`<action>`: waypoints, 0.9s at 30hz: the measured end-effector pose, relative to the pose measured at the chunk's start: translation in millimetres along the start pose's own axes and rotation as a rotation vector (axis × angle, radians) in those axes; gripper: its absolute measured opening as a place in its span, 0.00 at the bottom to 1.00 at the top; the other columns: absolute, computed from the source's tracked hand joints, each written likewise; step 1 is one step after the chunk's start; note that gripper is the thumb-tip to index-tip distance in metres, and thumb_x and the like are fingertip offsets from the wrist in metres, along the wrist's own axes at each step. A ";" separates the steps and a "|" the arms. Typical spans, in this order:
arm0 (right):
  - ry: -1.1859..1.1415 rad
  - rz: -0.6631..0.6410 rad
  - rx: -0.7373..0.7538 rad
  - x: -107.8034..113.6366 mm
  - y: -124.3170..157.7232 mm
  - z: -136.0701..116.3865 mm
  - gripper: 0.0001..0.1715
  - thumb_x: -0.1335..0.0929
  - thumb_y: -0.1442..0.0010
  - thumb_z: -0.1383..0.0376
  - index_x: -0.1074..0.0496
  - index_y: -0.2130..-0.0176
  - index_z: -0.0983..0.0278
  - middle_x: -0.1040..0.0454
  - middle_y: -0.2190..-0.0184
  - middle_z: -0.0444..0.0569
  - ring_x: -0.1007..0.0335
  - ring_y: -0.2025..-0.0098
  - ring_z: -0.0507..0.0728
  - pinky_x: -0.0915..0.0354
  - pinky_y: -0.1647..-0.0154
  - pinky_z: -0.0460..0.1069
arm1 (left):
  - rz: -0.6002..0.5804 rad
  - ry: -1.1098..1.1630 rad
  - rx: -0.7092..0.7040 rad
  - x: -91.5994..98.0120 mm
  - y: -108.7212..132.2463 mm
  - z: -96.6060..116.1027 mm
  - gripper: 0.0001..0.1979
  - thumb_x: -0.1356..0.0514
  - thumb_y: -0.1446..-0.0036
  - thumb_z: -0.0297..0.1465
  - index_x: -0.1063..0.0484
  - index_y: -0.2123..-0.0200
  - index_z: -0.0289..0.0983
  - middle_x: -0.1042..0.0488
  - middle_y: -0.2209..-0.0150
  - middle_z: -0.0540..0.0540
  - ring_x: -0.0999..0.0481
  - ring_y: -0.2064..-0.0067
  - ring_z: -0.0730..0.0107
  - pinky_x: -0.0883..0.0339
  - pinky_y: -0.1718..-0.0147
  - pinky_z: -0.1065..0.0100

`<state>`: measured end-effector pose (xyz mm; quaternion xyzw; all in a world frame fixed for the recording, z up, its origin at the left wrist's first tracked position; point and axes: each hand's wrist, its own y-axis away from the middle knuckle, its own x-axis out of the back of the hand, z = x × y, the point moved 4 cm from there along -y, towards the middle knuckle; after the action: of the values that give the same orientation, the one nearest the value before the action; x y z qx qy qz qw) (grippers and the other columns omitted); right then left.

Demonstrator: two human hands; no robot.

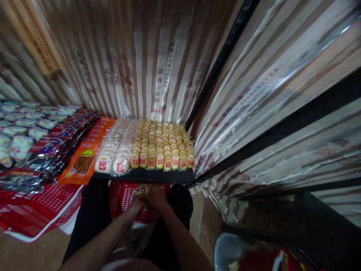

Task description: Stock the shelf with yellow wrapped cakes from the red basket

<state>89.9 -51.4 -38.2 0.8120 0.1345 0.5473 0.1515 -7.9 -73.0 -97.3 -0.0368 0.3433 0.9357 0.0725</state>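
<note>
My left hand (137,203) and my right hand (156,198) meet low between the knees, above a red basket (118,195). Their fingers look curled inward and close together, but dim light and blur hide what they hold. Just beyond the fingertips, small clear-wrapped brownish pieces (143,188) show at the basket. On the black shelf (158,175) above stand rows of small yellow wrapped cakes (160,160). To their left lie stacks of round white wrapped cakes (121,165).
An orange snack packet (81,164), dark red packets (50,145) and white wrapped packs (21,146) continue leftward. Another red basket (60,197) with a white rim sits below them. Printed curtains (160,56) and black metal posts (220,64) close in behind and right. A pale bin (225,250) stands lower right.
</note>
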 end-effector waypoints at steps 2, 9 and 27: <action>-0.028 0.020 0.004 7.1 2.4 3.2 0.16 0.35 0.44 0.60 0.28 0.59 0.64 0.23 0.60 0.56 0.28 0.56 0.60 0.38 0.59 0.49 | -0.058 0.005 -0.031 -1.8 4.5 7.3 0.05 0.41 0.66 0.20 0.32 0.82 0.35 0.30 0.84 0.53 0.32 0.79 0.75 0.40 0.77 0.73; -0.131 0.054 0.027 35.9 7.1 9.2 0.14 0.37 0.44 0.58 0.26 0.61 0.60 0.22 0.63 0.48 0.27 0.60 0.56 0.39 0.63 0.46 | -0.199 0.075 -0.020 -1.2 28.6 29.2 0.16 0.34 0.64 0.36 0.33 0.72 0.35 0.29 0.78 0.53 0.33 0.79 0.78 0.43 0.79 0.75; -1.216 0.117 0.086 61.3 5.1 4.3 0.29 0.32 0.52 0.48 0.33 0.56 0.62 0.26 0.72 0.44 0.29 0.70 0.53 0.36 0.73 0.46 | -0.074 0.239 -0.265 1.1 60.2 81.0 0.21 0.33 0.64 0.35 0.34 0.65 0.36 0.26 0.71 0.49 0.27 0.71 0.72 0.36 0.73 0.72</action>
<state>116.6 -32.9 14.3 0.9904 0.0011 -0.0129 0.1377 -20.2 -65.8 2.6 -0.1695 0.2214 0.9584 0.0602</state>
